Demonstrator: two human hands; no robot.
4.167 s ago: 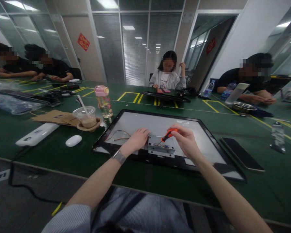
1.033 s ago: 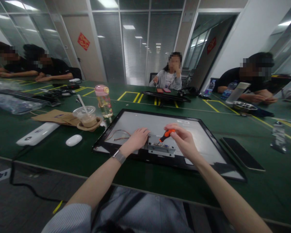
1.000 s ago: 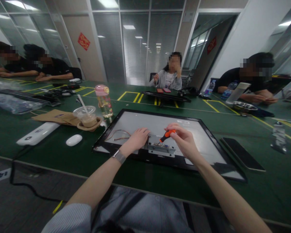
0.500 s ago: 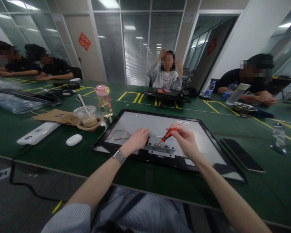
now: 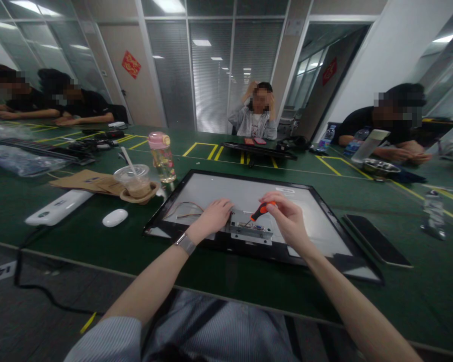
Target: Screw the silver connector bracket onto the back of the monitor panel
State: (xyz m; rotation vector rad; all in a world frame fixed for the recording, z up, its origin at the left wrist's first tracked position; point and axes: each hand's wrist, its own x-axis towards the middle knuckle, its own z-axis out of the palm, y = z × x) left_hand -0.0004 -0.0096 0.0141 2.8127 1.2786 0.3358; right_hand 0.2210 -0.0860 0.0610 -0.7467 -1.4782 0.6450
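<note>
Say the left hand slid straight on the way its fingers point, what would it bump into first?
Most likely the metal bracket on the monitor panel: the left hand lies flat with its fingertips beside the bracket's left end. The orange screwdriver in the right hand would come after. Depth is hard to judge.

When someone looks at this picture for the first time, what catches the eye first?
First the right hand, holding an orange-handled screwdriver with its tip down on a metal bracket, near the front edge of a large flat panel on the green table. The left hand rests on the panel beside the bracket. Further left stand a pink-capped bottle and a white mouse.
</note>
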